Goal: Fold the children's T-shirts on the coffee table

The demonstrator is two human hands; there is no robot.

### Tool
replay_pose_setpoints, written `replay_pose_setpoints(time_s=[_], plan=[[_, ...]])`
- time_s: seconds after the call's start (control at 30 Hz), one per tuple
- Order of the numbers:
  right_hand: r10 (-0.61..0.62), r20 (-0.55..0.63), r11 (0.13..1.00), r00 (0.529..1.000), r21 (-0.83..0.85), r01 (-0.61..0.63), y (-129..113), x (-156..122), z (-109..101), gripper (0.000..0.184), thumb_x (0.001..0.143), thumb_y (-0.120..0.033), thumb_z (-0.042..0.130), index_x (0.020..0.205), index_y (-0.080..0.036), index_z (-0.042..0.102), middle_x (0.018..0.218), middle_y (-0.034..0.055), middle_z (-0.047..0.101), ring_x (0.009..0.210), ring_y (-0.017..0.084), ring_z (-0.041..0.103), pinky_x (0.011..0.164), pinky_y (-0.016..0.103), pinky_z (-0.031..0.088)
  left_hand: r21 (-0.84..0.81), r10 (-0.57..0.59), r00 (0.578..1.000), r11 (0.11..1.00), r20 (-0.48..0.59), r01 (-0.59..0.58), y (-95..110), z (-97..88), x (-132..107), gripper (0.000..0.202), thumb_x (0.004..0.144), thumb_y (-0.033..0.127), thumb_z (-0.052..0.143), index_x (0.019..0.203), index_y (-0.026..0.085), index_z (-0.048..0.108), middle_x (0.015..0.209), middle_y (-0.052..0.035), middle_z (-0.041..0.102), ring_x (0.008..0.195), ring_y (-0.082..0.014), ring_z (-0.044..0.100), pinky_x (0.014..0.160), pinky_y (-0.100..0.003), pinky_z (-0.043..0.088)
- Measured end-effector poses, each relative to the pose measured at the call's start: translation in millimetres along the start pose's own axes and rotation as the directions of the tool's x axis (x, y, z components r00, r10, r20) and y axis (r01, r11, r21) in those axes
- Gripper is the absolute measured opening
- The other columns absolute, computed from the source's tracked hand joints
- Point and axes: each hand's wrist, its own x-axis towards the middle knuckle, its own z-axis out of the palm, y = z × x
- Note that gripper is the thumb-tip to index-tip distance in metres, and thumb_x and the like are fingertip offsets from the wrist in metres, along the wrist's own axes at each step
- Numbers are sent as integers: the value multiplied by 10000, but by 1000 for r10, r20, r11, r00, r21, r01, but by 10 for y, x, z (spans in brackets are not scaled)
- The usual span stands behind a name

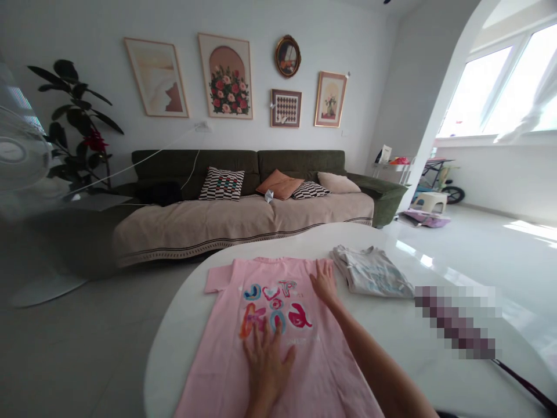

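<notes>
A pink T-shirt [217, 348] with colourful painted letters is spread on a white round table [169, 337]. Its left sleeve sticks out flat, while the sleeve on the right does not show beyond the edge. My left hand [266, 357] lies flat over the lower letters with fingers spread. Up at the right shoulder of the shirt, my right hand [322, 281] rests with its fingers stretched out on the cloth. Right of that hand sits a folded pale grey garment [372, 271].
A blurred-out purple item [455, 322] with a thin dark cord or handle lies at the table's right. Beyond the table stands a green sofa [300, 161] with a beige cover and cushions. A white fan [21, 151] is at far left.
</notes>
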Motion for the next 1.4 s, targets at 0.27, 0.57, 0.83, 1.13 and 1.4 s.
replay_pose_setpoints(time_s=[0.27,0.57,0.83,1.13,1.4], plan=[[-219,254,974,942,8,224,-65,-1569,357,592,850,-500,283,1378,-236,235,1444,36,188,1327,250,116,1028,464,185,-2,-6,1000,1000,27,6,29,-75,-19,619,769,476,429,1348,347,252,1452,-25,203,1328,-322,85,1015,-564,67],[-81,184,987,980,-124,105,720,-1830,134,616,856,-515,203,1384,-197,210,1437,-3,197,1330,211,113,1039,430,202,1,-8,1000,1000,20,8,51,-124,-34,617,768,509,422,1342,322,291,1447,-40,224,1321,-336,109,1009,-575,86],[-74,189,982,979,-157,105,628,-1884,41,603,866,-476,192,1383,-168,216,1440,8,179,1330,216,115,1038,426,187,-17,-16,986,1000,167,19,-42,-247,79,610,813,441,375,1375,276,204,1449,-77,212,1326,-302,120,992,-556,161],[-78,193,984,978,-141,106,656,-1873,44,595,869,-465,207,1386,-169,204,1442,22,184,1330,222,113,1035,436,184,164,-366,930,919,15,359,-582,-505,-447,544,856,430,276,1361,231,278,1437,-117,236,1306,-379,123,937,-612,220],[-96,234,980,967,-149,134,767,-1821,47,591,868,-496,183,1390,-219,168,1449,6,159,1335,229,72,1027,538,96,281,-293,955,921,50,268,-562,-363,-927,546,835,439,348,1349,265,286,1444,-92,219,1314,-323,162,988,-526,208]])
